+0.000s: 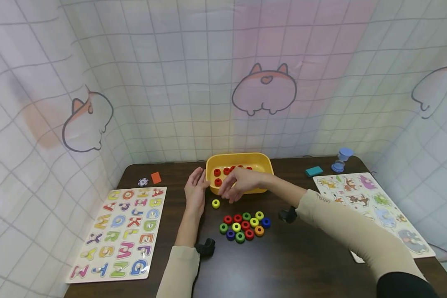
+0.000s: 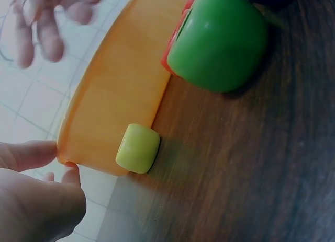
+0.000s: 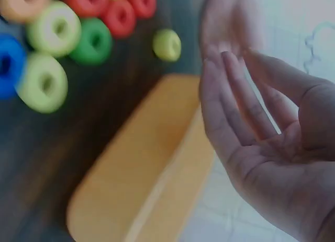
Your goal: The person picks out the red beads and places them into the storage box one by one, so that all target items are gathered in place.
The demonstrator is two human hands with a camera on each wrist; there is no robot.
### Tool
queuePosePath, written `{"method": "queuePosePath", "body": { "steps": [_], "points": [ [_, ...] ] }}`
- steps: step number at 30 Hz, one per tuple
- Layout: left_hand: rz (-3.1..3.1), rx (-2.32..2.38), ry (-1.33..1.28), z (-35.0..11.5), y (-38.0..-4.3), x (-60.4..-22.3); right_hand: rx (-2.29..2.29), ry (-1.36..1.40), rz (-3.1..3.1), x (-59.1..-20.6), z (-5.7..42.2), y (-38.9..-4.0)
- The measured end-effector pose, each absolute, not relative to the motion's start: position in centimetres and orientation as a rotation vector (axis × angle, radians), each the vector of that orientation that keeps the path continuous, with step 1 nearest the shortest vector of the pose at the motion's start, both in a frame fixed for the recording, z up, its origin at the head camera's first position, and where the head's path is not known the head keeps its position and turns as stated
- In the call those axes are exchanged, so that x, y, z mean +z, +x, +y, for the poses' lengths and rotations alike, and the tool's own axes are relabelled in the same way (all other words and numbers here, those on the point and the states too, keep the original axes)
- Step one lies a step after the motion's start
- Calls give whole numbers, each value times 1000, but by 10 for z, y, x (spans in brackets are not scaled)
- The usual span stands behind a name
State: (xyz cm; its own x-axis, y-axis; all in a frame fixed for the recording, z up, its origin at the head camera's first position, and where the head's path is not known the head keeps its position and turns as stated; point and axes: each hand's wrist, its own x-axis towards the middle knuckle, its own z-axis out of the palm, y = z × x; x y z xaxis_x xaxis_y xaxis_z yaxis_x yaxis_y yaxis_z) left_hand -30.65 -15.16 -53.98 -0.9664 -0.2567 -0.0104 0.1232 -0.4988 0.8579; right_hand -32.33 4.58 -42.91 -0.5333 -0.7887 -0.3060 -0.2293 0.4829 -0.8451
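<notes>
You are touching the yellow tray [image 1: 262, 164] with your straight-fingered left hand [image 1: 195, 191], while your right hand [image 1: 241, 181], fingers loosely bent, is hovering empty, a yellow ring [image 1: 216, 200] to its left.

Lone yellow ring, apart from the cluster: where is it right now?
In the head view, the lone yellow ring lies on the table in front of the yellow tray, near its left end, to the right of the left hand.

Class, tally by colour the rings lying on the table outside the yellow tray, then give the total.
Red rings: 4
Yellow rings: 4
Green rings: 3
Blue rings: 2
Orange ring: 1
Total: 14
</notes>
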Motion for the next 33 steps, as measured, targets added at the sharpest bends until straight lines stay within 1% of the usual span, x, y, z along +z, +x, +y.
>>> {"method": "queuePosePath", "body": {
  "steps": [6,10,14,27,30,33],
  "points": [
    [-1442,-2539,206,-152,-306,-539,-866,-946,2096,-462,43,-298],
    [-1436,-2544,199,-152,-305,-539,-822,-977,2121,-479,41,-293],
    [-1430,-2550,199,-152,-305,-538,-839,-974,2080,-487,39,-293],
    [-1409,-2551,175,-153,-305,-537,-945,-869,1835,-490,33,-295],
    [-1415,-2551,187,-152,-304,-536,-962,-865,1822,-482,33,-300],
    [-1425,-2545,185,-153,-304,-536,-964,-879,1828,-464,35,-310]
  ]
}}
